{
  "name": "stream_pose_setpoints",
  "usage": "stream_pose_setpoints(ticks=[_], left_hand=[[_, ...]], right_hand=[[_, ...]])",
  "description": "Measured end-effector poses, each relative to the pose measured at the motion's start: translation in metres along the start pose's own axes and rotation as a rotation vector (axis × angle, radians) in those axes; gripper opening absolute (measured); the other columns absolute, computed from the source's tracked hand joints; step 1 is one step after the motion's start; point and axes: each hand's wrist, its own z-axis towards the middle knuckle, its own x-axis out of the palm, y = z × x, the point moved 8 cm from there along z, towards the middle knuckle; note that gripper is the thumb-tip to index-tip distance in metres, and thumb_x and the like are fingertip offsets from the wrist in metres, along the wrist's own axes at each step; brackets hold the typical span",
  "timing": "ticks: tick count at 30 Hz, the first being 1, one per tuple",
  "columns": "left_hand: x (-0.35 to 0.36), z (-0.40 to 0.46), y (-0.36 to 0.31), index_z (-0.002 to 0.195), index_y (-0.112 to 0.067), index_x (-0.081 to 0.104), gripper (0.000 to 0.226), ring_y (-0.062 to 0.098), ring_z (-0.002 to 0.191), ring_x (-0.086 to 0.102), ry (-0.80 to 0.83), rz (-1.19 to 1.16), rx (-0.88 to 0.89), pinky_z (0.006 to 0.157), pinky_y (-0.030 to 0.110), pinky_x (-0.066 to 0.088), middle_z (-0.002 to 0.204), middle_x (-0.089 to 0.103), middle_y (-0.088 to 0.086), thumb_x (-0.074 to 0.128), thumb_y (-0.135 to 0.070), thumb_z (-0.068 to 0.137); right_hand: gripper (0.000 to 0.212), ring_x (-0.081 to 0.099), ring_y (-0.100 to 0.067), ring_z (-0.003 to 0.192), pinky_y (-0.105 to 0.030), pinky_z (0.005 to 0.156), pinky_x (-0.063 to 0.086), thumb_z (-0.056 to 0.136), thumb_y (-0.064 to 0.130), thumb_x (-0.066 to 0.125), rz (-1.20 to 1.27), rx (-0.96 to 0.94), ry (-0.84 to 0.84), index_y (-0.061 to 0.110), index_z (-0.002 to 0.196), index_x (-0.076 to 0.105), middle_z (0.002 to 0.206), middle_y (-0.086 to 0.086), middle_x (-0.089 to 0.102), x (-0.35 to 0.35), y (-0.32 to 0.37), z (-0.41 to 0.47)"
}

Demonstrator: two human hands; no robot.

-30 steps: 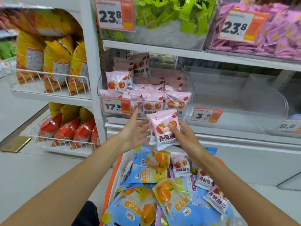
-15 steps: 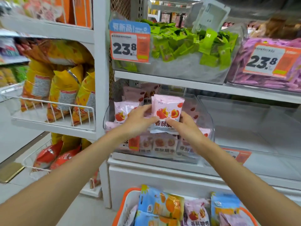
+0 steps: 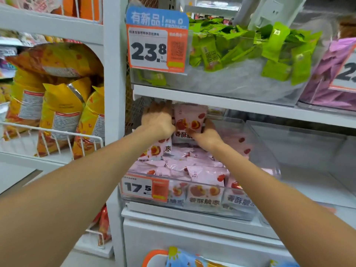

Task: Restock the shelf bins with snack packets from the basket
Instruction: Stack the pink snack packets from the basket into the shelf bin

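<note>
Placement is the step in hand: I have a pink snack packet printed with red-orange fruit point(image 3: 189, 120) standing upright at the back of the clear plastic shelf bin point(image 3: 256, 157), just under the white shelf board above. My left hand point(image 3: 157, 122) is curled against the packet's left edge, and my right hand point(image 3: 207, 134) grips its lower right corner from below, so both hands are grasping the same packet. The bin already holds a loose heap of matching pink packets point(image 3: 192, 166), some lying flat and a row pressed against the front wall behind the orange price tag reading 17.5 point(image 3: 145, 187). Beside this bin, to the right, sits another clear bin point(image 3: 300, 151) that looks empty from here.

The orange-rimmed basket point(image 3: 154, 257) shows only at the bottom edge of the view, with a blue packet printed with oranges point(image 3: 183, 258) in it.

As I judge it, the next move calls for settling this packet so it leans against the back row without toppling forward, then letting go with both hands and drawing them out under the shelf board. After that, I would drop to the basket for another pink packet, since the blue ones probably belong in a different bin.
</note>
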Motion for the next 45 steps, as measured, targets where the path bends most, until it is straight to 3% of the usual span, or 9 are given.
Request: stream_pose_setpoints(ticks=[4,9,14,18,23,29,34,39,45], left_hand=[[0.002,-0.002,-0.012,0.121,-0.018,0.048,0.029,0.028,0.127,0.042,0.076,0.059,0.071,0.101,0.035,0.036,0.138,0.046,0.013,0.048,-0.034,0.097],[0.017,0.009,-0.017,0.134,-0.018,0.045,0.039,0.029,0.123,0.046,0.157,0.048,0.152,0.094,0.033,0.036,0.136,0.049,0.007,0.031,-0.034,0.101],[0.018,0.020,-0.017,0.143,-0.030,0.035,0.046,0.030,0.134,0.035,0.093,0.097,0.178,0.111,0.046,0.026,0.150,0.036,0.004,0.034,-0.040,0.098],[0.018,0.023,-0.017,0.143,-0.030,0.036,0.047,0.029,0.130,0.038,0.098,0.047,0.155,0.108,0.042,0.028,0.146,0.041,0.004,0.039,-0.042,0.097],[0.020,0.015,-0.017,0.144,-0.030,0.032,0.047,0.029,0.129,0.038,0.113,0.086,0.180,0.106,0.039,0.026,0.142,0.044,0.008,0.037,-0.042,0.099],[0.003,0.009,-0.018,0.145,-0.034,0.030,0.053,0.028,0.130,0.038,0.001,0.037,0.210,0.105,0.039,0.033,0.146,0.041,0.004,0.046,-0.044,0.095],[-0.010,-0.014,-0.009,0.120,-0.012,0.056,0.039,0.032,0.096,0.057,-0.104,-0.069,0.127,0.078,0.034,0.044,0.110,0.063,0.015,0.053,-0.039,0.092],[-0.028,-0.081,-0.024,0.132,-0.019,0.050,0.040,0.022,0.128,0.040,-0.192,-0.344,0.131,0.100,0.036,0.036,0.132,0.054,0.002,0.055,-0.023,0.093],[0.040,-0.160,-0.050,0.114,-0.021,0.063,0.025,0.019,0.104,0.060,0.249,-0.694,0.016,0.093,0.034,0.047,0.112,0.063,-0.003,0.056,-0.025,0.090]], right_hand=[[0.035,0.056,-0.033,0.112,-0.044,0.096,0.045,0.093,0.026,0.058,-0.145,-0.053,0.081,0.006,0.121,0.056,0.121,-0.017,0.061,0.007,0.001,0.001],[0.031,0.054,-0.030,0.114,-0.039,0.100,0.044,0.093,0.015,0.056,-0.272,-0.081,0.226,0.004,0.122,0.057,0.122,-0.017,0.059,0.015,0.006,0.006],[0.038,0.053,-0.024,0.114,-0.031,0.100,0.042,0.090,0.020,0.063,-0.258,0.006,0.270,0.008,0.125,0.055,0.122,-0.010,0.058,0.016,-0.002,0.010],[0.045,0.058,-0.024,0.110,-0.034,0.096,0.048,0.082,0.024,0.071,-0.131,0.081,0.112,0.008,0.122,0.059,0.121,-0.008,0.062,-0.009,-0.015,0.014],[0.034,0.063,-0.023,0.077,-0.039,0.082,0.056,0.081,0.022,0.074,0.022,0.079,0.011,0.006,0.109,0.064,0.095,-0.009,0.068,-0.003,-0.026,0.010],[0.010,0.065,-0.022,0.082,-0.040,0.086,0.056,0.083,0.018,0.071,0.037,0.127,0.062,0.015,0.087,0.062,0.098,-0.014,0.070,-0.005,-0.019,0.005],[0.029,0.061,-0.019,0.088,-0.030,0.081,0.050,0.086,0.019,0.067,-0.091,0.068,0.074,0.007,0.112,0.059,0.107,-0.007,0.064,-0.019,-0.006,-0.017],[0.034,0.057,-0.017,0.110,-0.029,0.094,0.046,0.087,0.009,0.062,-0.138,-0.101,-0.015,0.012,0.122,0.058,0.121,-0.001,0.060,-0.050,0.008,-0.074],[0.021,0.060,-0.003,0.068,-0.020,0.066,0.050,0.086,-0.005,0.058,-0.021,-0.065,0.053,0.012,0.089,0.070,0.088,-0.002,0.067,-0.064,-0.035,-0.159]])
